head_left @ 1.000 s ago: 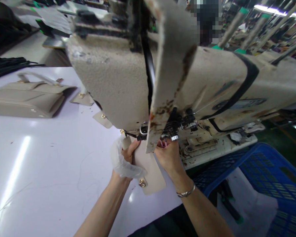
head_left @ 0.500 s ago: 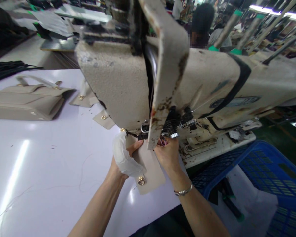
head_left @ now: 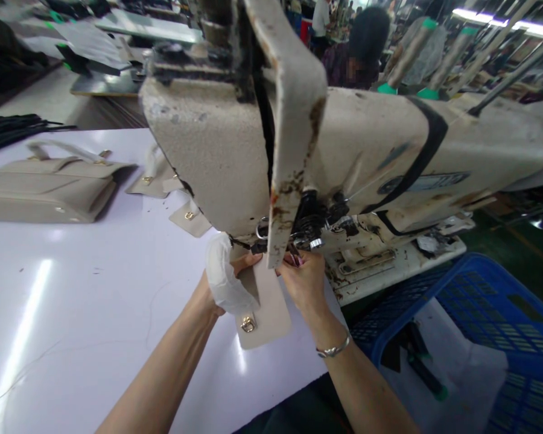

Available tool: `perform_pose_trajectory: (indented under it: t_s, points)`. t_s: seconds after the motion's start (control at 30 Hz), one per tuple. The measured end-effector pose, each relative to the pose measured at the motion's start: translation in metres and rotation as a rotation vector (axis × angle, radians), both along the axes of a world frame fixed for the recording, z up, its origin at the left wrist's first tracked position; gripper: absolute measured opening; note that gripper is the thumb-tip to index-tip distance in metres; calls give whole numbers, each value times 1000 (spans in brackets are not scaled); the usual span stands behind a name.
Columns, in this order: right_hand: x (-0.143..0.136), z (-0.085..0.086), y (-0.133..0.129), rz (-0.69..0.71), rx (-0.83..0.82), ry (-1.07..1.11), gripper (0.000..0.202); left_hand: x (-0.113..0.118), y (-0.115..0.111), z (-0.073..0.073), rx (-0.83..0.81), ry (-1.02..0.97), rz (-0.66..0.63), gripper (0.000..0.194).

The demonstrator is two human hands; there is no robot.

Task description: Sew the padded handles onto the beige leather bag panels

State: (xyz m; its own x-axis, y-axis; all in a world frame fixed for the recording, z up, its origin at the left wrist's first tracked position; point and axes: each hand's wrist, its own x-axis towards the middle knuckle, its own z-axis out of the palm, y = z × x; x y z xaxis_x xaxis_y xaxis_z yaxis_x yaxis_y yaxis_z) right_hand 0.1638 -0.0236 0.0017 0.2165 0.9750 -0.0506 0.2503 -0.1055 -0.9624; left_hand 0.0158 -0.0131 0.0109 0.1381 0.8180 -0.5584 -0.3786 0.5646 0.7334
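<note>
A beige flap piece [head_left: 271,307] with a gold ring fitting [head_left: 248,323] lies under the head of a sewing machine [head_left: 217,157]. Its handle, wrapped in white film [head_left: 224,280], arches over my left hand [head_left: 221,283]. That hand grips the piece's left side, its thumb on top near the needle area. My right hand [head_left: 304,278] is at the right edge of the piece, fingers curled around something small and pinkish with metal, perhaps a tool, partly hidden by the machine's guard. The stitching point itself is hidden behind the machine.
A beige handbag [head_left: 49,187] stands at the left of the white table [head_left: 95,301]. Behind the machine head lie more beige pieces [head_left: 190,218] with gold rings. A blue basket [head_left: 475,271] holding thread cones is at lower right. A person [head_left: 366,45] sits beyond the machine.
The beige piece has shifted slightly left and up, away from me, along with its wrapped handle. Both hands stay close to it. The view has shifted slightly.
</note>
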Motion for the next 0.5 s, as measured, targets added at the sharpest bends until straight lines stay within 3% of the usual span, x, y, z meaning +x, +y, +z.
perform_pose_trajectory:
  t_s: [0.23,0.3,0.4,0.5]
  points:
    - [-3,-5,-1,2,5,62,29,-11,13,0,-78,15,-136,28]
    - [-5,-5,-1,-5,-5,85,29,-14,17,1,-22,41,-157,26]
    - [-7,-2,-2,-25,-34,134,27,-18,25,0,119,52,-243,30]
    - [-9,2,-3,-46,-71,161,25,-25,34,-6,121,37,-333,41]
